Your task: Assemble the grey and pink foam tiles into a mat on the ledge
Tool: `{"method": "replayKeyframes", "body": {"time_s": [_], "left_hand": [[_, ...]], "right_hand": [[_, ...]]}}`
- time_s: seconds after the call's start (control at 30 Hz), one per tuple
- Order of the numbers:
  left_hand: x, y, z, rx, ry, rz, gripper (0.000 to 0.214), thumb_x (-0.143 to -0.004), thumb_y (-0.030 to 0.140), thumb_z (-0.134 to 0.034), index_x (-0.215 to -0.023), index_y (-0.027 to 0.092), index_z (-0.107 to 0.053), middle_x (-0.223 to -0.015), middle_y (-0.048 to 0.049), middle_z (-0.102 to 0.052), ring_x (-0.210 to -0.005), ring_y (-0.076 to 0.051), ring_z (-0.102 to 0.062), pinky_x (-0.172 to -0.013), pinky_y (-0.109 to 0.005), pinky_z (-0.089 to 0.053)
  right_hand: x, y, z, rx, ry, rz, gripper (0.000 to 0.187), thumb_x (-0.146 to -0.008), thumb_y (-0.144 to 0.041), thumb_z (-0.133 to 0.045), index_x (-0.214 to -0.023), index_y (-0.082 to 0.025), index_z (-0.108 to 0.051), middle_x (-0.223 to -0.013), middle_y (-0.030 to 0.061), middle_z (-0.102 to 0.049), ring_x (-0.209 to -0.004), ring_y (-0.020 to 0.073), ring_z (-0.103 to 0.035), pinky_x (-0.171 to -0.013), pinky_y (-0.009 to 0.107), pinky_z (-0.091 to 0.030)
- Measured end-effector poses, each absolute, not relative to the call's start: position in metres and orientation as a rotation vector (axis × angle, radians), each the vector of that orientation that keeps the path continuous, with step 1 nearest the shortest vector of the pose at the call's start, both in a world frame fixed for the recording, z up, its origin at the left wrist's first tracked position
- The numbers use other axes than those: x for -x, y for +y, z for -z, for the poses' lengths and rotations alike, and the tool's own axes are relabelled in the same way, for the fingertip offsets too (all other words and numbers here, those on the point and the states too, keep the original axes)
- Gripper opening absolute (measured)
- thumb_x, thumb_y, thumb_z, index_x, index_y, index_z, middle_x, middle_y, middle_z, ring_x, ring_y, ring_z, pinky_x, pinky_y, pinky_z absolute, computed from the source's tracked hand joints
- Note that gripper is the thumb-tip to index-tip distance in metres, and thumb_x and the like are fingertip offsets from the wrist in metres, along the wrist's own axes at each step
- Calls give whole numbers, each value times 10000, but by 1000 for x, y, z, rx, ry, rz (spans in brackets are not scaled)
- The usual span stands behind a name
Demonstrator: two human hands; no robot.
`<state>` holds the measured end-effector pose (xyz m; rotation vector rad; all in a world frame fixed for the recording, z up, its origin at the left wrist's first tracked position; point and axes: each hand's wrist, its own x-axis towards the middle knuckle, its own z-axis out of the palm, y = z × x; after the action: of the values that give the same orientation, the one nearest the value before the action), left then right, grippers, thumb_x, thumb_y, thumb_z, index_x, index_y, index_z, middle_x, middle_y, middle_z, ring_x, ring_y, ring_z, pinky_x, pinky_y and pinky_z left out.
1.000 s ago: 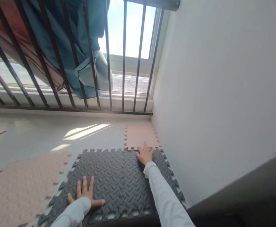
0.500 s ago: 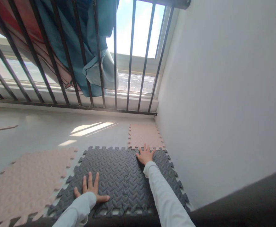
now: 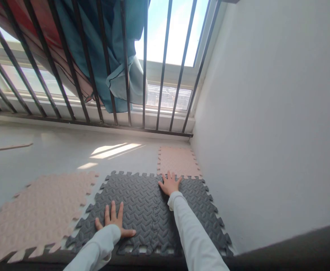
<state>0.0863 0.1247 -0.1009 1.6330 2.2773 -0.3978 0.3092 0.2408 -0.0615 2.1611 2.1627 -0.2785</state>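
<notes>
Right hand edged left, flat on mat.

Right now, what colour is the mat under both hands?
The mat is dark grey, embossed; head view.

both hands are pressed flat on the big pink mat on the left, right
No. The head view shows the left hand and right hand pressed flat on the dark grey mat; the big pink mat lies beside it, untouched.

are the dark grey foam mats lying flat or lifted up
Flat. The dark grey foam mats lie spread on the floor, no edge raised, with the left hand and right hand pressed open-palmed on top.
</notes>
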Motion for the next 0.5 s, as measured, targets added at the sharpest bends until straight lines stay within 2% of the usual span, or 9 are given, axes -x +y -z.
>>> {"method": "replayKeyframes", "body": {"time_s": [0.23, 0.5], "left_hand": [[-89, 124, 95, -1619, 2266, 398, 1151, -406, 662, -562, -1367, 263, -70, -1461, -68, 106, -1309, -325, 138, -975, -625, 17], [-88, 124, 99, -1623, 2260, 323, 1147, -400, 645, -575, -1369, 255, -100, -1464, -76, 87, -1302, -336, 155, -969, -636, 21]], "right_hand": [[-300, 234, 71, -2134, 2255, 238, 642, -835, -522, -178, -1352, -146, -237, -1419, 120, -210, -1308, 250, -81, -954, 634, 45], [-303, 233, 55, -2039, 2297, 251, 648, -828, -523, -193, -1332, -128, -290, -1387, 139, -286, -1295, 254, -154, -978, 602, 53]]}}
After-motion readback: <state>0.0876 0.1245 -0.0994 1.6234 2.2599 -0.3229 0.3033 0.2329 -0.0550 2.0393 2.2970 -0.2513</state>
